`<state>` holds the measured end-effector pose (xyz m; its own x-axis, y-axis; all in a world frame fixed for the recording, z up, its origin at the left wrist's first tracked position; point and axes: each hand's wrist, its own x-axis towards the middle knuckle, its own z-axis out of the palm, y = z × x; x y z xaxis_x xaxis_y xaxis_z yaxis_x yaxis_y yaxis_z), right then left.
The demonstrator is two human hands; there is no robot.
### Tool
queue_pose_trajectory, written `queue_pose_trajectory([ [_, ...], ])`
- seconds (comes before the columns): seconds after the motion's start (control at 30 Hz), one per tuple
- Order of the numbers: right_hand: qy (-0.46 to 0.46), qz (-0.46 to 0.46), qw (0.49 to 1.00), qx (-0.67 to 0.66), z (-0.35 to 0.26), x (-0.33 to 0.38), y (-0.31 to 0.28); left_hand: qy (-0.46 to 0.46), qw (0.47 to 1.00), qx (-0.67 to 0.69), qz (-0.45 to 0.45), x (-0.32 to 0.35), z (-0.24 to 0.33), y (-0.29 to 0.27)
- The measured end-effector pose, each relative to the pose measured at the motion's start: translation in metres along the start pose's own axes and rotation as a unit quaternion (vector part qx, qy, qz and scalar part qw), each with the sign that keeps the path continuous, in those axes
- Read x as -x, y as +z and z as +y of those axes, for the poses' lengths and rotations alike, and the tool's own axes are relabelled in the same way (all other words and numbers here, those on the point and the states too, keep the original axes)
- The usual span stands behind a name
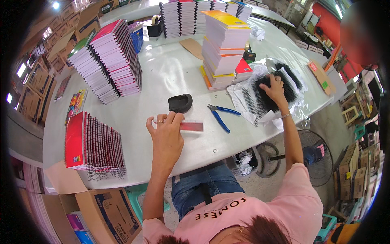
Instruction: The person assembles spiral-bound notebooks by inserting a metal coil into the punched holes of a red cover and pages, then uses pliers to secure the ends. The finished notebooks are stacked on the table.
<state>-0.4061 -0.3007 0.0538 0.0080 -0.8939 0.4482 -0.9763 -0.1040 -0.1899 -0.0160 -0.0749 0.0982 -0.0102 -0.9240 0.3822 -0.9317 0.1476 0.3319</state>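
Observation:
My left hand (167, 132) is closed at the near middle of the table, its fingers gripping a red and white notebook (191, 126). The notebook looks thin, is seen nearly edge-on and is slightly blurred. To the right, my right hand (275, 87) rests on a pile of black spiral binding coils (264, 99), fingers bent into them. Whether it pinches a coil cannot be made out. The coils lie on crumpled white paper and clear plastic (239, 97). Between my hands lie blue-handled cutting pliers (221, 116), jaws pointing away. A black rounded hollow piece (180, 103) sits beyond my left hand.
Coil-bound red notebooks (95, 142) stand stacked at the near left, with taller bound stacks (118, 57) behind. A tall pile of yellow and orange books (224, 49) rises beyond the pliers. More bound stacks (187, 18) line the far side. A standing fan (315, 156) is right of my legs.

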Motion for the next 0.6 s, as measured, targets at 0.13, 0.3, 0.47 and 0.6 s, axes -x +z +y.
queue_pose_trajectory([
  [0.13,-0.049,-0.056,0.997,0.036,0.003,0.000,0.033,-0.029,0.997,-0.064,-0.019,0.019,-0.014,0.026],
  [0.3,-0.120,-0.028,0.990,-0.068,0.026,-0.014,0.040,-0.052,0.999,0.001,0.003,0.020,0.003,0.035],
  [0.47,-0.101,-0.014,0.978,-0.181,0.031,-0.016,0.031,-0.072,0.992,0.006,0.099,0.016,0.011,0.061],
  [0.6,-0.121,0.050,0.979,-0.158,0.019,-0.031,0.013,-0.087,0.988,-0.002,0.125,0.017,0.012,0.069],
])
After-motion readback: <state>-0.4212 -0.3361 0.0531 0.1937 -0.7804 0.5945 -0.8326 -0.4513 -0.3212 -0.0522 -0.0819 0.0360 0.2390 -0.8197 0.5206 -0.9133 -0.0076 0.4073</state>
